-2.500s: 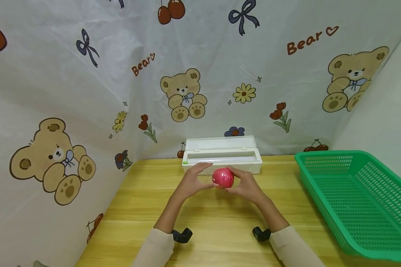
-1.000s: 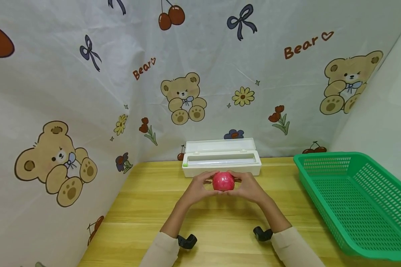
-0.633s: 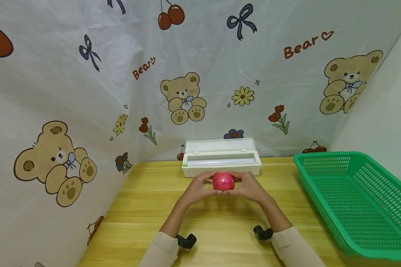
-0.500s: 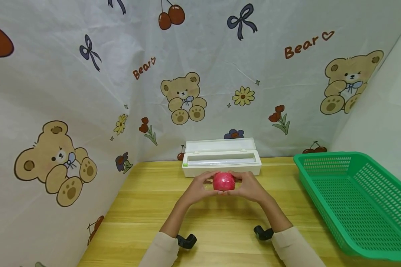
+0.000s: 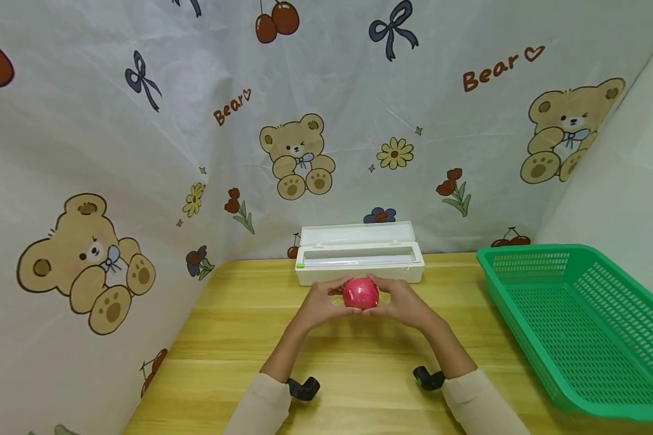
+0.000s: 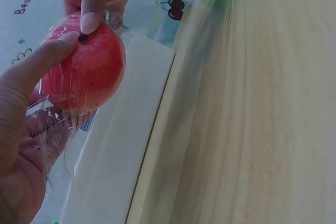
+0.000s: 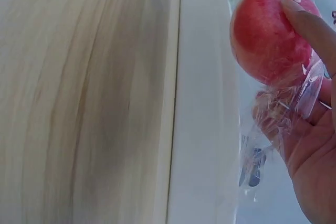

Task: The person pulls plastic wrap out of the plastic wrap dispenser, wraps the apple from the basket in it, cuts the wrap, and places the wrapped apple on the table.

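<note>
A red apple [image 5: 361,293], wrapped in clear cling film [image 6: 55,129], is held up in front of the white box between two hands. My left hand [image 5: 320,306] grips it from the left, its thumb by the stem in the left wrist view. From the other side my right hand [image 5: 404,304] holds it, thumb beside the left one. Loose crumpled film [image 7: 286,108] bunches under the apple against the right palm. Behind stands the white film dispenser box [image 5: 359,276], lid raised, a roll [image 5: 359,261] inside.
A green plastic basket [image 5: 522,326] stands at the right side of the wooden table [image 5: 359,386]. A bear-patterned cloth [image 5: 348,72] hangs behind the table and along its left side. Black wrist cameras [image 5: 305,389] sit at both wrists.
Earlier the left hand's fingers were spread wider and partly off the apple; they have closed in round it. The right hand keeps its hold. The head view has shifted slightly.
</note>
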The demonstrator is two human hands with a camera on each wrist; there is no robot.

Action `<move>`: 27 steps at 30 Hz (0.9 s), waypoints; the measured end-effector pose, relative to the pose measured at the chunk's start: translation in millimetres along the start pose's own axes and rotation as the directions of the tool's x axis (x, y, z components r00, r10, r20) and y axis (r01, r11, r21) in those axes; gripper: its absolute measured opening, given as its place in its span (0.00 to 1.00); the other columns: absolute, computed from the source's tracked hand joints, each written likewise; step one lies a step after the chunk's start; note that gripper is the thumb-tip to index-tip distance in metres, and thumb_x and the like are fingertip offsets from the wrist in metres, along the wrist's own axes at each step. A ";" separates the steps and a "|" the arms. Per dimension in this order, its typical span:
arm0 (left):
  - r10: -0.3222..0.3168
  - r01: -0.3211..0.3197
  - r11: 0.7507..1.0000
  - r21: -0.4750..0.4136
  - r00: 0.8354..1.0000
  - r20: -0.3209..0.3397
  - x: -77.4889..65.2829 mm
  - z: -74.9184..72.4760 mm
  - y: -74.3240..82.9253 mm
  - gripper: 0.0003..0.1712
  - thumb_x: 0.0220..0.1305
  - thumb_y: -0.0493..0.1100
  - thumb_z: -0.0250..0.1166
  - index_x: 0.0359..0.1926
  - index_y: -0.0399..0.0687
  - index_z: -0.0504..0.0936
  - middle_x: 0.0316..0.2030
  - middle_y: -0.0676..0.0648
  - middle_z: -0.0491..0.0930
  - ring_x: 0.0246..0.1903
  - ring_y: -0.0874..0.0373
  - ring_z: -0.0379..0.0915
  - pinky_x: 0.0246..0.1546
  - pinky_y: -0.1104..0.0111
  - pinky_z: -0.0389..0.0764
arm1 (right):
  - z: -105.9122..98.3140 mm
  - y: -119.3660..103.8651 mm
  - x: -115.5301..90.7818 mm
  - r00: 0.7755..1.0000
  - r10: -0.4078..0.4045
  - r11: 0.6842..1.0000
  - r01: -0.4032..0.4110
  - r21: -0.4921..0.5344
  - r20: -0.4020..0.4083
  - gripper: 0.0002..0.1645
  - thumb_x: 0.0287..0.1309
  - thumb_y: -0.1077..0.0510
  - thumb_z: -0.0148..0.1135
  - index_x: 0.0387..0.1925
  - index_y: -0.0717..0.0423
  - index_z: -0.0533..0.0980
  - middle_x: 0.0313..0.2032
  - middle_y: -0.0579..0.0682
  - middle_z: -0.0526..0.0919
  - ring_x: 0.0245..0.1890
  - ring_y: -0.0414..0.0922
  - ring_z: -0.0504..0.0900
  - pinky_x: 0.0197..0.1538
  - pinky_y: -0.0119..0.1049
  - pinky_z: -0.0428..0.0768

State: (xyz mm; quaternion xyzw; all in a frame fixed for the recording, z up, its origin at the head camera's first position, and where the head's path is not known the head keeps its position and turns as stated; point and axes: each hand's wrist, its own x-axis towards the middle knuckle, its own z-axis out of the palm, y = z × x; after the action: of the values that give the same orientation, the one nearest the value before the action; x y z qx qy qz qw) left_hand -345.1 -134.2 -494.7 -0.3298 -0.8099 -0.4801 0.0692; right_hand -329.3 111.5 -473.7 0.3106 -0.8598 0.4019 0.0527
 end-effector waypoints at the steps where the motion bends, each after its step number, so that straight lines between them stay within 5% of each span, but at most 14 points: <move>1: -0.007 0.007 1.000 0.002 1.000 0.000 0.5 -0.6 0.3 0.41 0.52 0.52 0.81 0.66 0.49 0.79 0.57 0.51 0.83 0.51 0.60 0.82 0.50 0.64 0.85 | -0.5 -1.1 -0.8 1.000 0.001 1.000 -0.001 -0.030 -0.002 0.53 0.49 0.46 0.81 0.71 0.63 0.68 0.66 0.59 0.76 0.64 0.58 0.77 0.61 0.55 0.78; 10: -0.032 0.032 0.999 -0.009 0.999 0.026 12.0 -4.8 2.5 0.37 0.51 0.56 0.81 0.62 0.54 0.83 0.51 0.55 0.86 0.45 0.62 0.82 0.46 0.66 0.86 | 0.1 -4.5 -8.5 0.990 -0.112 0.975 0.093 -0.202 -0.085 0.59 0.43 0.53 0.85 0.75 0.54 0.64 0.71 0.54 0.70 0.69 0.56 0.71 0.63 0.51 0.77; 27: -0.120 0.128 0.979 -0.161 0.991 0.059 16.5 -9.3 -1.7 0.32 0.54 0.51 0.80 0.59 0.49 0.85 0.49 0.50 0.87 0.43 0.58 0.86 0.44 0.65 0.87 | 10.5 5.1 -6.0 0.959 -0.227 0.971 0.208 -0.122 -0.168 0.56 0.38 0.62 0.86 0.71 0.59 0.69 0.67 0.56 0.75 0.64 0.56 0.77 0.59 0.47 0.79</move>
State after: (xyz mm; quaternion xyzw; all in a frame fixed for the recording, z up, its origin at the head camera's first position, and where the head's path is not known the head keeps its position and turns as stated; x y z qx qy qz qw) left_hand -360.8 -134.8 -483.9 -0.2950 -0.7878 -0.5406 -0.0081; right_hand -325.8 109.3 -486.1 0.3623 -0.8315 0.3755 0.1904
